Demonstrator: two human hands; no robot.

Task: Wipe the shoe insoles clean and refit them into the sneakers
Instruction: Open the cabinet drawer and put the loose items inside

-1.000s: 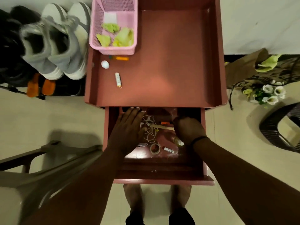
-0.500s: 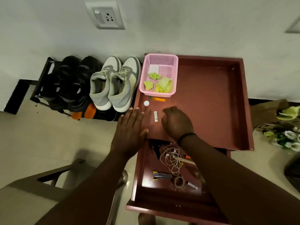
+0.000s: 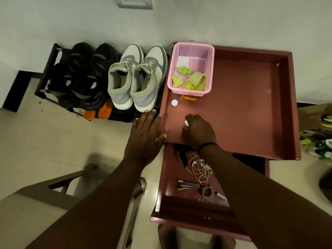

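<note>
Two grey and white sneakers point(image 3: 136, 78) stand side by side on a black shoe rack, left of the maroon table point(image 3: 251, 108). Their insoles lie inside, dimly seen. A pink basket point(image 3: 192, 51) on the table's back left corner holds crumpled yellow-green cloth pieces point(image 3: 195, 80). My left hand point(image 3: 146, 133) lies flat with fingers spread at the table's left front corner, just below the right sneaker's heel. My right hand point(image 3: 197, 131) is curled on the tabletop over a small white tube point(image 3: 186, 123), of which only the tip shows.
Black shoes point(image 3: 80, 76) and orange soles point(image 3: 98, 112) fill the rack's left side. A white cap point(image 3: 174, 102) and an orange pen point(image 3: 188, 98) lie on the table. The open drawer point(image 3: 165, 177) holds earphones, a stapler and tape. A chair point(image 3: 53, 191) stands at the lower left; flowers point(image 3: 319, 144) at right.
Both hands left the drawer and rose to the tabletop. My right hand has closed over the small white tube; my left hand slid to the table's left front corner. The view tilted up toward the wall.
</note>
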